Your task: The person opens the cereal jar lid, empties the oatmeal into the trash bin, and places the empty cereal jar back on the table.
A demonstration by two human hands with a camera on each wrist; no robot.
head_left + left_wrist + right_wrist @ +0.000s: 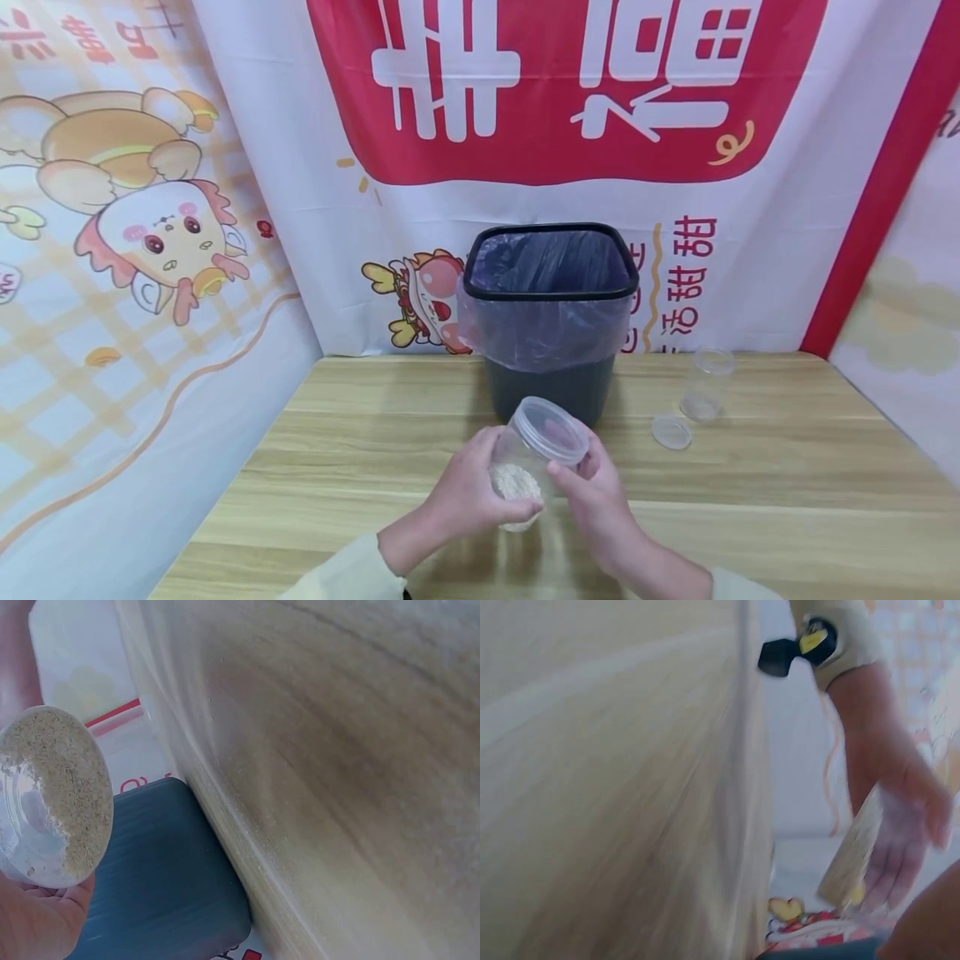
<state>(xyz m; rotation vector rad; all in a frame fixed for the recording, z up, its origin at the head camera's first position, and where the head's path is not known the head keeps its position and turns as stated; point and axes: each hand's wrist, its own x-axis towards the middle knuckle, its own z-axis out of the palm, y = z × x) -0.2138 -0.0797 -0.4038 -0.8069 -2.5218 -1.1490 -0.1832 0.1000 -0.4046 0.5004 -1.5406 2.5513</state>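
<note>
Over the table's front half a clear plastic jar (517, 454) leans tilted, its translucent screw lid (557, 435) towards the back right. Pale, flaky grains (516, 483) lie in its lower part; the left wrist view shows them through the round base (79, 787), heaped to one side. My left hand (476, 487) grips the jar's body, thumb across the front. My right hand (600, 500) holds the lid end, with its thumb at the lid's rim and its other fingers mostly hidden behind. In the right wrist view the left hand (896, 784) wraps the jar.
Just behind the hands stands a dark bin (551, 385) lined with a translucent bag (547, 329). A second clear jar (705, 387) stands at the back right of the wooden table (360, 433), with a round lid (671, 432) lying flat beside it. Printed cloths hang behind and at the sides.
</note>
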